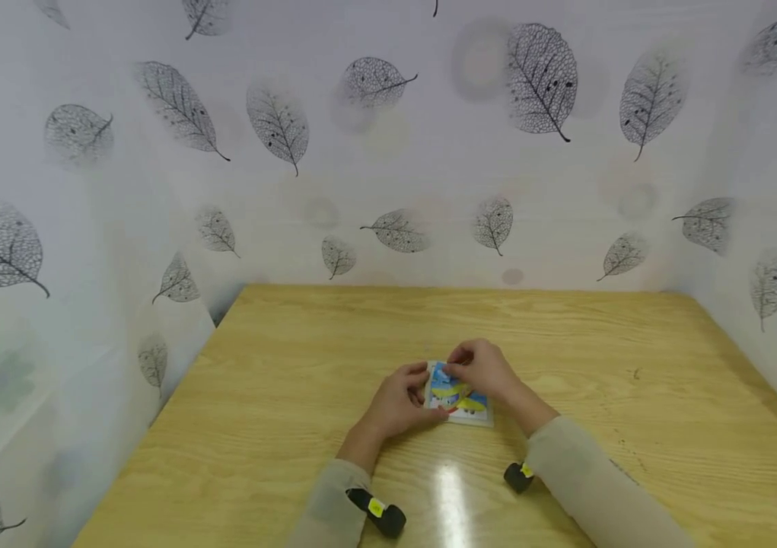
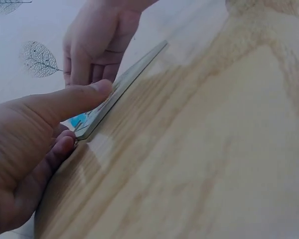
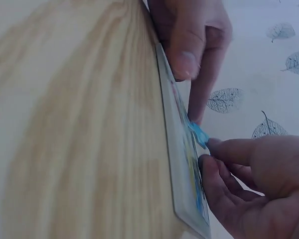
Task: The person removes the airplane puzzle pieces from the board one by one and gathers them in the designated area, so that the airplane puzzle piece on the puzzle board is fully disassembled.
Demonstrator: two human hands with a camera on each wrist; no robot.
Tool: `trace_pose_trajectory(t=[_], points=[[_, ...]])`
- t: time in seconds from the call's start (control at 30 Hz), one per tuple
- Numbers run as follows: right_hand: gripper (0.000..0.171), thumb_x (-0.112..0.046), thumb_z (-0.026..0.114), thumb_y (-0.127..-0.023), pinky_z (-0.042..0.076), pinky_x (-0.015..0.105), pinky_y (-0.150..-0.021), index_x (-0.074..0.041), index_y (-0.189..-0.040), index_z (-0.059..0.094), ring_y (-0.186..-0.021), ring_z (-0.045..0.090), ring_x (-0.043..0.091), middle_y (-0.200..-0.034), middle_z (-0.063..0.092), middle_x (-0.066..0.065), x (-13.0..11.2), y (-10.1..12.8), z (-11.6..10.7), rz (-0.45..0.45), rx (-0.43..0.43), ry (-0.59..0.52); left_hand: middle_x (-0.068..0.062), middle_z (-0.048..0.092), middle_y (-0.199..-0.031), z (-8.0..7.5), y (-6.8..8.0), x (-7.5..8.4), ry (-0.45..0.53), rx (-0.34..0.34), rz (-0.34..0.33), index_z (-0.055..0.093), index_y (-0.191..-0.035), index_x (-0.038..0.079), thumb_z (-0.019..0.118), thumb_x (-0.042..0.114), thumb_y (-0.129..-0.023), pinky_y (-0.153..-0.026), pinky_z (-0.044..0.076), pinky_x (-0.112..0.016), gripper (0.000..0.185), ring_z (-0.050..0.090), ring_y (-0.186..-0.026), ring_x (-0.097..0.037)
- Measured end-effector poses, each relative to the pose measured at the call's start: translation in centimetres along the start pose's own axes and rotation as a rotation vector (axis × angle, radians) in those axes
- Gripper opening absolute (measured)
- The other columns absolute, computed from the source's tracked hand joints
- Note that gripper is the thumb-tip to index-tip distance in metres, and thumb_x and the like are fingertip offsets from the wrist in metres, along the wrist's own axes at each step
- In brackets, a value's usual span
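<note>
A small flat picture board [image 1: 465,403], printed in blue and yellow with a white rim, lies on the wooden table [image 1: 278,396]. My left hand [image 1: 421,393] grips its left edge; in the left wrist view the thumb [image 2: 82,97] lies on the board's rim [image 2: 127,82] and the curled fingers sit beside it. My right hand [image 1: 453,371] is over the board's far side. The right wrist view shows its fingertips [image 3: 214,149] pinching a small blue piece [image 3: 198,133] at the board's face [image 3: 177,149]. How the piece sits in the picture is hidden.
Leaf-patterned white sheets [image 1: 388,152] wall the table at the back, left and right. Black wrist-camera units with yellow labels [image 1: 377,511] [image 1: 518,476] sit under both sleeves. The table's left edge [image 1: 155,426] drops off beside the sheet.
</note>
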State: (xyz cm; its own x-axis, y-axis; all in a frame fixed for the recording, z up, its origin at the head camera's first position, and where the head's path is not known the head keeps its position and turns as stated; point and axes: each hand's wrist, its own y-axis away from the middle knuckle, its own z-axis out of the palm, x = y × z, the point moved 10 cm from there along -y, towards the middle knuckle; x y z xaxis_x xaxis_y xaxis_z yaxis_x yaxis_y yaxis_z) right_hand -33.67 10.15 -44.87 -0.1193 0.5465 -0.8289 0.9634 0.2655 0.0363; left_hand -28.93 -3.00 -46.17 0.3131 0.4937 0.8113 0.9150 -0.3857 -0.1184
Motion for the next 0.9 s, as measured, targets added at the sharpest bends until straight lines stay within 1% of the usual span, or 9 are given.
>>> trace_pose_trajectory(t=[0.1, 0.2, 0.3, 0.37, 0.47, 0.6, 0.7, 0.8, 0.9], points=[[0.021, -0.012, 0.066, -0.085, 0.052, 0.031, -0.061, -0.003, -0.103, 0.063, -0.073, 0.062, 0.018, -0.087, 0.062, 0.01, 0.7, 0.0, 0.1, 0.014, -0.052, -0.101, -0.003, 0.038, -0.142, 0.1, 0.2, -0.3, 0.003, -0.039, -0.04, 0.052, -0.13, 0.003, 0.083, 0.042, -0.063, -0.068, 0.046, -0.022, 0.084, 0.051, -0.079, -0.008], [0.028, -0.008, 0.059, -0.088, 0.053, 0.034, -0.063, -0.002, -0.115, 0.059, -0.075, 0.063, 0.022, -0.092, 0.059, 0.016, 1.7, 0.3, -0.1, 0.085, -0.098, -0.226, -0.001, 0.035, -0.144, 0.2, 0.2, -0.5, 0.003, -0.056, -0.059, 0.056, -0.127, 0.006, 0.083, 0.042, -0.063, -0.067, 0.046, -0.022, 0.079, 0.051, -0.078, -0.009], [0.029, -0.006, 0.052, -0.09, 0.053, 0.034, -0.068, 0.001, -0.118, 0.058, -0.077, 0.063, 0.023, -0.095, 0.056, 0.018, 2.6, 0.7, -1.0, 0.143, -0.096, -0.292, 0.0, 0.036, -0.144, 0.2, 0.0, -0.5, -0.003, -0.052, -0.061, 0.059, -0.124, 0.009, 0.083, 0.04, -0.064, -0.066, 0.046, -0.022, 0.072, 0.051, -0.077, -0.008], [0.029, -0.005, 0.049, -0.091, 0.053, 0.033, -0.071, 0.004, -0.117, 0.057, -0.079, 0.063, 0.022, -0.096, 0.056, 0.019, 3.0, 1.1, -1.8, 0.156, -0.084, -0.303, 0.0, 0.037, -0.143, 0.3, -0.1, -0.5, -0.012, -0.045, -0.066, 0.06, -0.124, 0.009, 0.083, 0.039, -0.064, -0.066, 0.045, -0.022, 0.071, 0.051, -0.078, -0.008], [0.027, -0.004, 0.05, -0.092, 0.052, 0.033, -0.073, 0.009, -0.116, 0.055, -0.081, 0.063, 0.022, -0.099, 0.055, 0.02, 3.7, 1.7, -2.9, 0.158, -0.075, -0.311, -0.001, 0.037, -0.143, 0.3, -0.1, -0.5, -0.022, -0.031, -0.093, 0.059, -0.124, 0.01, 0.084, 0.039, -0.063, -0.069, 0.044, -0.023, 0.072, 0.05, -0.083, -0.009], [0.029, -0.004, 0.054, -0.092, 0.052, 0.032, -0.074, 0.011, -0.116, 0.051, -0.083, 0.062, 0.022, -0.101, 0.054, 0.02, 4.9, 2.4, -3.9, 0.171, -0.078, -0.341, 0.001, 0.038, -0.144, 0.2, 0.2, -0.7, -0.042, -0.003, -0.14, 0.059, -0.125, 0.012, 0.084, 0.041, -0.061, -0.079, 0.042, -0.026, 0.074, 0.048, -0.098, -0.011], [0.031, -0.006, 0.057, -0.091, 0.052, 0.031, -0.074, 0.011, -0.116, 0.049, -0.082, 0.061, 0.02, -0.099, 0.054, 0.019, 5.8, 2.6, -4.5, 0.194, -0.067, -0.357, 0.001, 0.039, -0.143, 0.2, 0.2, -0.7, -0.044, 0.023, -0.141, 0.059, -0.124, 0.011, 0.085, 0.041, -0.06, -0.08, 0.043, -0.027, 0.075, 0.049, -0.098, -0.012], [0.031, -0.005, 0.059, -0.089, 0.052, 0.031, -0.072, 0.012, -0.114, 0.05, -0.079, 0.061, 0.019, -0.097, 0.055, 0.018, 6.3, 2.7, -5.0, 0.219, -0.041, -0.356, -0.001, 0.04, -0.142, 0.3, 0.2, -0.6, -0.051, 0.037, -0.137, 0.06, -0.124, 0.01, 0.085, 0.041, -0.06, -0.075, 0.043, -0.025, 0.075, 0.05, -0.09, -0.011], [0.031, -0.006, 0.061, -0.089, 0.053, 0.031, -0.071, 0.011, -0.112, 0.052, -0.077, 0.061, 0.019, -0.095, 0.057, 0.017, 6.4, 2.8, -5.5, 0.222, -0.019, -0.311, -0.002, 0.04, -0.142, 0.3, 0.2, -0.4, -0.066, 0.045, -0.138, 0.06, -0.123, 0.01, 0.085, 0.041, -0.06, -0.072, 0.042, -0.023, 0.074, 0.049, -0.084, -0.009]])
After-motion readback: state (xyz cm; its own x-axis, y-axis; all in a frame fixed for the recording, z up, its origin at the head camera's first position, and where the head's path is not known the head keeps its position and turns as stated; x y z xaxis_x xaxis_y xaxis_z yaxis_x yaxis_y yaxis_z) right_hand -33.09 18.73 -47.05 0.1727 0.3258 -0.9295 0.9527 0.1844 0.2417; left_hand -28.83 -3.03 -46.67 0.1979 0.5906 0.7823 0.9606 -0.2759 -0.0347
